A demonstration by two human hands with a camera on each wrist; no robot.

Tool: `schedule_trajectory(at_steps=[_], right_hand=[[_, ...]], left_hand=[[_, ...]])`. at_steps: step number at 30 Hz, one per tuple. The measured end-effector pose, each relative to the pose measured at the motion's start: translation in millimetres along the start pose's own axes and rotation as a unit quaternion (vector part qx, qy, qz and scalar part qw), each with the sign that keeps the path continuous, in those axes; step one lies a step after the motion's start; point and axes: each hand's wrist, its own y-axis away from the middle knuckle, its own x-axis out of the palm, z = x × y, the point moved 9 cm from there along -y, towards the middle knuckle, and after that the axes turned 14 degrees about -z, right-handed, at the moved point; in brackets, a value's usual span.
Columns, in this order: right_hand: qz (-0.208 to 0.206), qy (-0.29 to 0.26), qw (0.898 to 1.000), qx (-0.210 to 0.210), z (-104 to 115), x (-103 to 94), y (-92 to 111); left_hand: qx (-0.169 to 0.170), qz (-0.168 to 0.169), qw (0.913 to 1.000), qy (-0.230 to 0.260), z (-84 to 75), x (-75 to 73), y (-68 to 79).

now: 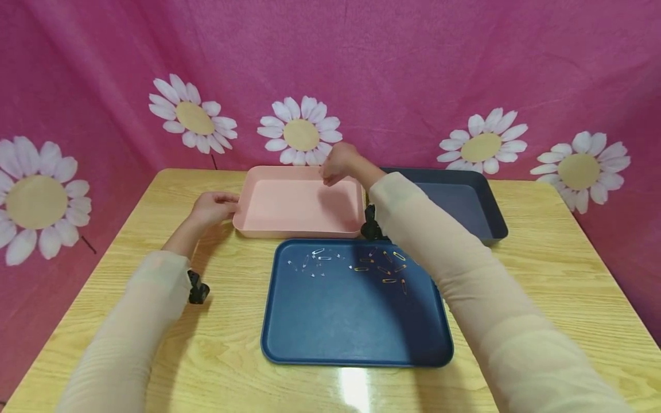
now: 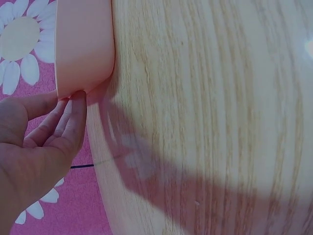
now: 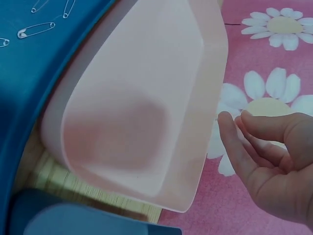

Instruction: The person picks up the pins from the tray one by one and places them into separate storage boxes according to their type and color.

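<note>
We located the pink tray on the wooden table, toward the rear edge and left of the dark grey tray. We saw bare floor inside the pink tray, with its walls upright.

We found the left hand at the left end of the pink tray. We noted its thumb against the rim at a corner and its fingertips bent against the outer wall, so that it pinched the tray between them.

We found the right hand by the rear right corner of the pink tray, raised and apart from the rim. We noted its fingers loosely curved, with the thumb tip close to the index fingertip, and we saw nothing held between them.

We identified the blue tray just in front of the pink tray. On its rear half we observed two groups of safety pins, spread flat: silver pins on the left and gold pins on the right. Behind the table we saw a magenta cloth printed with white daisies.
</note>
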Motion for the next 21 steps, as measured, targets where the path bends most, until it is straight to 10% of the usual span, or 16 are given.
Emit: schedule_trajectory(at_steps=[4,21], right_hand=[[0.011,-0.021,1.0,0.008,13.1,-15.7,43.2],[0.001,0.016,0.997,-0.081,-27.1,-49.4,102.9]], left_hand=[[-0.006,0.003,1.0,-0.003,-0.1,0.7,1.3],[0.0,0.003,0.9999,0.015,1.1,2.4,2.4]])
